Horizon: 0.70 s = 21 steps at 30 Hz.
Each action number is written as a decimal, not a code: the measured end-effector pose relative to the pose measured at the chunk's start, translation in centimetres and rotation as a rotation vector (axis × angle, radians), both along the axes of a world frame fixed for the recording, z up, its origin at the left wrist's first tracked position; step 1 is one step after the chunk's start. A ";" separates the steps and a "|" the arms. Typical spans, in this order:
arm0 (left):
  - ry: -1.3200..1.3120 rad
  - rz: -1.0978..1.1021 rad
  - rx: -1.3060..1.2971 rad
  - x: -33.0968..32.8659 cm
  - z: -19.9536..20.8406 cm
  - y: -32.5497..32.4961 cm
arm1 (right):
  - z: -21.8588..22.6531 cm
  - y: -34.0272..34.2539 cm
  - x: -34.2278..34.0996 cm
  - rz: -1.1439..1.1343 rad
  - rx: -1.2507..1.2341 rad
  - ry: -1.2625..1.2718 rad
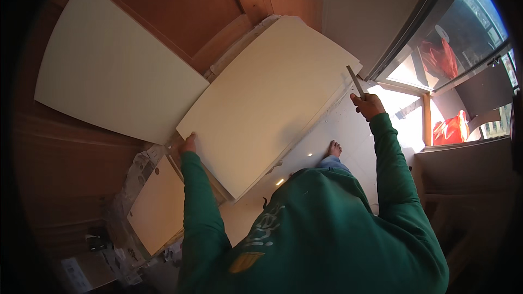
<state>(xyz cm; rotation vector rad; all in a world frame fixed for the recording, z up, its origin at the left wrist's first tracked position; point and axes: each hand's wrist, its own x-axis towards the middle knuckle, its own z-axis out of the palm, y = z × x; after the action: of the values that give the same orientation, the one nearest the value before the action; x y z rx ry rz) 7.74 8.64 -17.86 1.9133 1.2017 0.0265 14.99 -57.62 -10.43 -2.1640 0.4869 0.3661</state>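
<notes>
A large cream board [272, 98] lies in front of me at a slant. At its left corner, my left hand [188, 144] grips the edge; the thumb side shows and most fingers are hidden. My right hand [369, 106] is closed round one end of a narrow, flat grey bar that looks like a file [355, 80]. The far end of this file is at the board's right corner, by the edge; whether it touches cannot be told. A second pale board [114, 65] stands to the left, its lower right side meeting the first one.
A smaller tan panel [157, 207] with round holes sits at lower left among scraps. Brown wooden panels [163, 5] rise behind. At right is a glazed opening [436, 65] with red bags [451, 129] beyond it. My bare foot [335, 148] rests on the pale floor [354, 130].
</notes>
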 end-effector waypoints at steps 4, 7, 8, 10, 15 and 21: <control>-0.124 -0.018 -0.017 -0.9 1.6 2.4 | -1.0 -2.0 1.3 -0.079 0.008 -0.073; 0.010 0.127 0.099 -1.6 1.2 3.1 | -3.6 -4.8 5.0 -0.040 -0.180 -0.186; 0.100 0.193 0.175 -1.7 1.2 3.1 | -4.5 -5.2 6.4 -0.038 -0.194 -0.268; -0.085 0.185 0.213 -1.9 1.9 2.3 | -4.5 -5.1 8.2 -0.027 -0.144 -0.300; -0.166 0.076 0.370 -3.4 6.4 -2.3 | -3.5 -6.2 13.2 0.056 -0.107 -0.212; 0.275 -0.084 0.444 -12.5 9.2 -14.0 | -5.0 -6.5 17.8 0.179 -0.145 -0.208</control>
<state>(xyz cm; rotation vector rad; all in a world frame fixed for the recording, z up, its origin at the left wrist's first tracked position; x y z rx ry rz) -4.74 -5.36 -8.65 2.4151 1.3804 -0.0164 32.77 -64.16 -15.45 -2.3625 0.2080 0.2038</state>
